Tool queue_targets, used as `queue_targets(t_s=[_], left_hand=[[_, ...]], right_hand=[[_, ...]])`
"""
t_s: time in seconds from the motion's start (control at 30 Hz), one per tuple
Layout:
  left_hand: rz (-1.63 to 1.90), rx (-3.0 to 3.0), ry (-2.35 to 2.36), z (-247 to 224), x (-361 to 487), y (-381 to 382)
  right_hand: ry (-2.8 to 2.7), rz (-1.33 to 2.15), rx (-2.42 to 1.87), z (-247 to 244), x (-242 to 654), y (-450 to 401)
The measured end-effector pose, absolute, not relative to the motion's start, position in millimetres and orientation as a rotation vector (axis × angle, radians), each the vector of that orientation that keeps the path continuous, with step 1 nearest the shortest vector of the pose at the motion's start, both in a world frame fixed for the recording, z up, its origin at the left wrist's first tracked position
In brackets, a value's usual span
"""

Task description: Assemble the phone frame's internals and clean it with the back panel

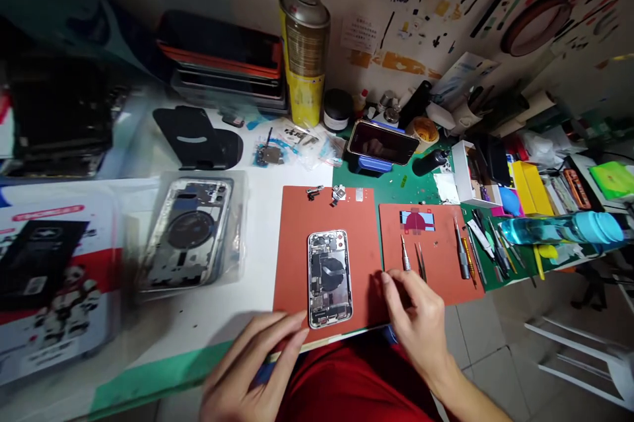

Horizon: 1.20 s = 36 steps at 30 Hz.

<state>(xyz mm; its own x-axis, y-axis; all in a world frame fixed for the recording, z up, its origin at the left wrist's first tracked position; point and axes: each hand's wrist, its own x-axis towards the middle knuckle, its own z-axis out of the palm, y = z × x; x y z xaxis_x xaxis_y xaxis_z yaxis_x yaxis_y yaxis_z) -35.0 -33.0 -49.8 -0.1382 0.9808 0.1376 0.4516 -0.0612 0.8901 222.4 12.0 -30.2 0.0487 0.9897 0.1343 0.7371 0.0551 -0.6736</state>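
An opened phone [329, 279] lies on an orange mat [292, 224], its internal parts and a round black coil showing. My left hand [252, 359] is at its lower left corner, fingers stretched out and thumb a little apart; whether the fingertips touch the frame I cannot tell. My right hand [419, 316] hovers to the right of the phone, thumb and forefinger brought together at the tips. Anything between them is too small to see. Just beyond that hand, a silver-handled screwdriver [405, 253] and tweezers [421, 262] lie on a second orange mat [450, 283].
Small metal parts [338, 195] lie at the mat's top. Behind stand a phone on a blue stand [374, 163] and a yellow spray can [306, 52]. At left are a bagged phone housing [191, 230] and a battery package [49, 277]. A blue bottle [559, 228] and tools lie right.
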Motion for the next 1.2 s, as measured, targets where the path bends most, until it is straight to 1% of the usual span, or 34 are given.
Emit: queue_targets(t_s=[0.1, 0.17, 0.3, 0.4, 0.53, 0.7, 0.9, 1.1, 1.2], left_hand=[[1.118, 1.186, 1.632, -48, -20, -20], [1.084, 0.989, 1.567, -45, -13, -20], [1.068, 0.827, 1.453, -42, -4, -24], [1.065, 0.782, 1.434, -41, -1, -24], [1.056, 0.779, 1.447, -42, -1, -24], [1.040, 0.794, 1.466, -41, -2, -26], [1.030, 0.781, 1.482, -43, -1, -24], [0.994, 0.824, 1.549, -50, -6, -20], [0.989, 0.804, 1.581, -49, -8, -10]], right_hand=[[-1.528, 0.948, -1.748, -30, 200, 13], [-1.323, 1.136, -1.763, -32, 189, 14], [-0.888, 1.379, -1.694, -37, 180, 19], [-0.649, 1.498, -1.618, -36, 177, 24], [-0.550, 1.546, -1.624, -31, 177, 31], [-0.612, 1.599, -1.618, -31, 177, 36], [-0.725, 1.529, -1.726, -33, 173, 37], [-0.827, 1.459, -1.746, -36, 175, 36], [-0.852, 1.480, -1.753, -37, 178, 33]])
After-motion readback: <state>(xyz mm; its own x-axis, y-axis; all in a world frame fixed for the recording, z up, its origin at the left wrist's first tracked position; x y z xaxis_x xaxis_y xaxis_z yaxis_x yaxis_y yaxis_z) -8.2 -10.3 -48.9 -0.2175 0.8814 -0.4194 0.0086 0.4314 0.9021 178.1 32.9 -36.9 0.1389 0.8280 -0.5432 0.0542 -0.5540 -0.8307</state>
